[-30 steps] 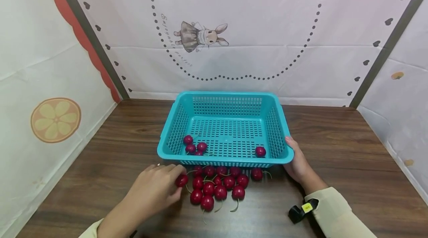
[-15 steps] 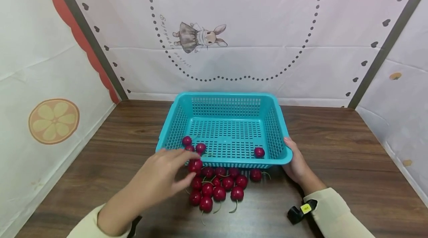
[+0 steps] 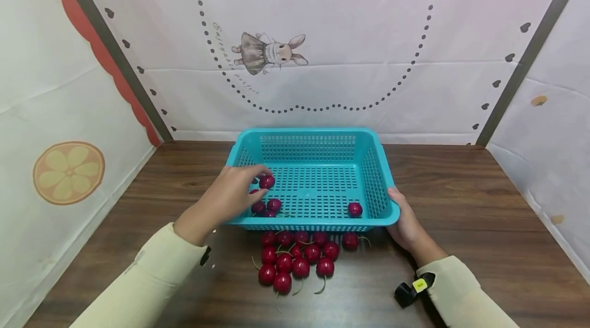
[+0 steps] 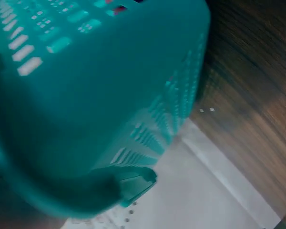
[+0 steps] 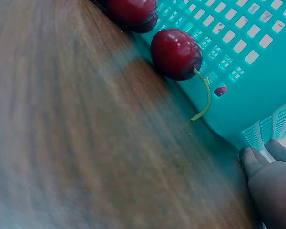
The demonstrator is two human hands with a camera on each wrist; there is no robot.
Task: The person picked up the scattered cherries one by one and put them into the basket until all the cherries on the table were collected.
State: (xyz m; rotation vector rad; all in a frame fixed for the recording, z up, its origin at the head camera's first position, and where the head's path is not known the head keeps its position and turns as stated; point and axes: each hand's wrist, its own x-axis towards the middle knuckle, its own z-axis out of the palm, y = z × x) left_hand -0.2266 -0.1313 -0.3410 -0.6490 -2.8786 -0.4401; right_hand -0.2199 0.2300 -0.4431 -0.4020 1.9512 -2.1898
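I'm following one cherry (image 3: 267,181) at the left part of the basket (image 3: 313,222), above the rim or just inside it; I can't tell whether it is touching the basket floor. The left hand (image 3: 230,192) is pinching it between thumb and fingertips, while the left wrist view is showing me mostly basket wall and no clear fingers. The right hand (image 3: 405,220) is gripping the basket at its near right corner, thumb against the rim, the other fingers partly hidden.

Inside the basket, a small group of cherries (image 3: 274,204) is lying at the near left, and a lone cherry (image 3: 355,209) is resting toward the right. Outside, the pile (image 3: 301,267) is spreading along the basket's near side, with a stray cherry (image 3: 350,241) sitting just right of it, stem pointing right. Behind the basket, a printed cloth (image 3: 350,36) is hanging.

I'm reading this as the placing step, with much of the pile waiting. The next move is probably calling for parting the left fingers low, so the cherry isn't bouncing, then reaching over the near rim for another while the right hand is steadying the basket
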